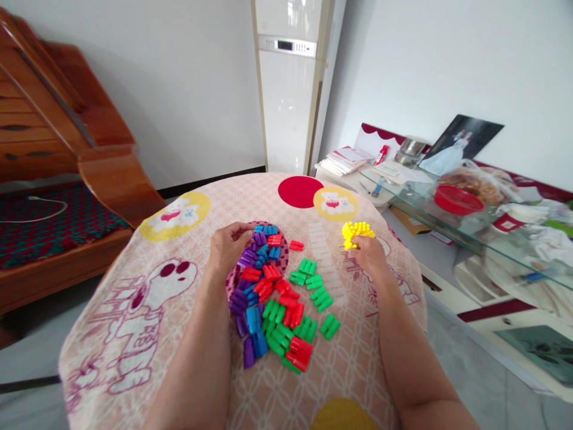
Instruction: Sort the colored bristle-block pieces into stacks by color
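A loose pile of small plastic pieces covers the middle of the cloth-covered table: purple pieces (238, 300) on the left, blue pieces (253, 321) beside them, red pieces (293, 315) in the centre and green pieces (277, 332) nearer me and to the right. My left hand (229, 246) is at the upper left edge of the pile, its fingers closed near purple and blue pieces; what they hold, if anything, is hidden. At the right, a cluster of yellow pieces (358, 229) lies apart from the others, and the closed fingers of my right hand (367, 253) touch its near side.
The round table has a patterned pink cloth (250, 197). A wooden bench (107, 161) stands at the left, a tall white cabinet unit (289, 101) behind. On the right, a glass shelf (447, 215) holds papers, a red bowl (459, 200) and a photo (461, 146).
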`<state>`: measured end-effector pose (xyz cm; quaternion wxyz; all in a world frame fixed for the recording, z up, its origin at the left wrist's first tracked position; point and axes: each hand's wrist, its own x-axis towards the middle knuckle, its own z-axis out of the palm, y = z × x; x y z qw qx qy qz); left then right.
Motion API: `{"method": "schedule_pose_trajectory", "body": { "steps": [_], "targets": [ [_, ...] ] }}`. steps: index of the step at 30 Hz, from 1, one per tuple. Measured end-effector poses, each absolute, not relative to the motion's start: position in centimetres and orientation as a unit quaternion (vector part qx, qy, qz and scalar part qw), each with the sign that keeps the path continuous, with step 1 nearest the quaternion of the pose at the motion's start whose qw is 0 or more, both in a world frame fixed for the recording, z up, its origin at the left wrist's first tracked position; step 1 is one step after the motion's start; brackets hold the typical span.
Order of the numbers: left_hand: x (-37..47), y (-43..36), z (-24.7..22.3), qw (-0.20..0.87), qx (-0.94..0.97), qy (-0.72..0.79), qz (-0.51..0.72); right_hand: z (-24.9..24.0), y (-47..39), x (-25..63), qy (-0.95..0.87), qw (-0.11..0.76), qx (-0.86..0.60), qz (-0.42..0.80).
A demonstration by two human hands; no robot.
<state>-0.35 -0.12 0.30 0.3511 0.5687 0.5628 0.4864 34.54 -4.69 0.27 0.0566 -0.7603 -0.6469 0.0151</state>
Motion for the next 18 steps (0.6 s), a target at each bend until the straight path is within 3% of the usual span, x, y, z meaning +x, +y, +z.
{"method": "schedule_pose_trajectory", "body": {
  "steps": [18],
  "targets": [
    [-2.0, 0.0, -0.2, 0.308, 0.577, 0.567, 0.501, -0.5, -4.6, 34.7, -0.581, 0.089, -0.807, -0.058]
  ]
}}
